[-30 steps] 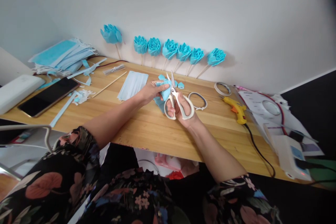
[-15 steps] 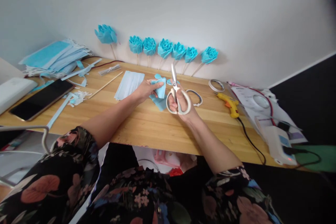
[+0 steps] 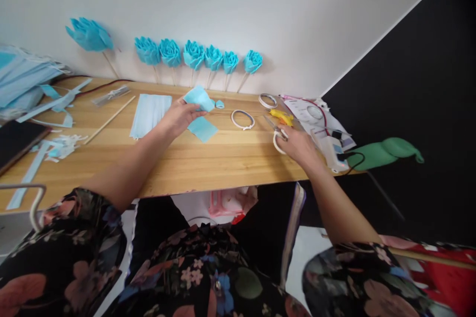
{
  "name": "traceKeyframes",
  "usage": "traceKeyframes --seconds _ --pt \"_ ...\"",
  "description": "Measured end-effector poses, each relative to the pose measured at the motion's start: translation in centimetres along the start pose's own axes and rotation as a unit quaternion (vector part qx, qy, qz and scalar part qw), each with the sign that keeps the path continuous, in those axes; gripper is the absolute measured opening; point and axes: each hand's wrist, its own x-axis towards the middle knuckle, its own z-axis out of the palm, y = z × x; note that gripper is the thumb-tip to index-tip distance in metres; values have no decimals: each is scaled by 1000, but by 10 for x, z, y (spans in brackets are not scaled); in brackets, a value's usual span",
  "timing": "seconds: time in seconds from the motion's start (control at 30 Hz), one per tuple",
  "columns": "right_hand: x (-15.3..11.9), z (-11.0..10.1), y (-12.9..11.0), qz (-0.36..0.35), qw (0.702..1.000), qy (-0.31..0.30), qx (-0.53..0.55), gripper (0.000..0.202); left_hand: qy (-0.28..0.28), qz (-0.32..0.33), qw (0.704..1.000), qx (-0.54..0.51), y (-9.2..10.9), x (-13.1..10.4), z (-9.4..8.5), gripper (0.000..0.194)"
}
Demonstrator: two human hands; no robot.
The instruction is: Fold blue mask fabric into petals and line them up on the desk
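My left hand (image 3: 182,116) pinches a light blue piece of mask fabric (image 3: 199,98) between thumb and fingers, held just over the table. Below it lies another blue fabric piece (image 3: 203,129), flat on the wood. Over on the right, my right hand (image 3: 297,144) is closed around the white-handled scissors (image 3: 279,142), low at the table top. Their blades point up and left, beside the yellow glue gun (image 3: 281,117), which the hand partly hides. A small rolled blue piece (image 3: 219,104) sits to the right of the held fabric.
Several blue fabric flowers (image 3: 194,55) on sticks lean against the wall. A pleated mask (image 3: 151,111), a thin wooden stick (image 3: 110,120) and white scraps (image 3: 67,147) lie left. Tape rolls (image 3: 243,120) lie mid-table; a power strip (image 3: 335,153) stands at the right edge.
My right hand has carried the scissors down and right, from beside the left hand to the glue gun. The fabric in my left hand is now spread flatter. The view has turned right.
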Motion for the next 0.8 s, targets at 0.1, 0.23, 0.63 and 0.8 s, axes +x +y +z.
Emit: traceKeyframes --seconds 0.1,0.23,0.63,0.8 --pt "-12 -6 7 -34 988 -107 -107 37 -29 -17 999 16 2 -3 2 22" --pt "-7 -26 -9 -20 985 -69 -154 44 -75 -42 993 76 4 -6 2 30" --pt "74 31 -149 -168 865 -7 472 40 -102 -50 978 176 5 -11 7 71" --pt "94 42 -161 -165 833 21 528 36 -18 -31 990 135 5 -7 5 28"
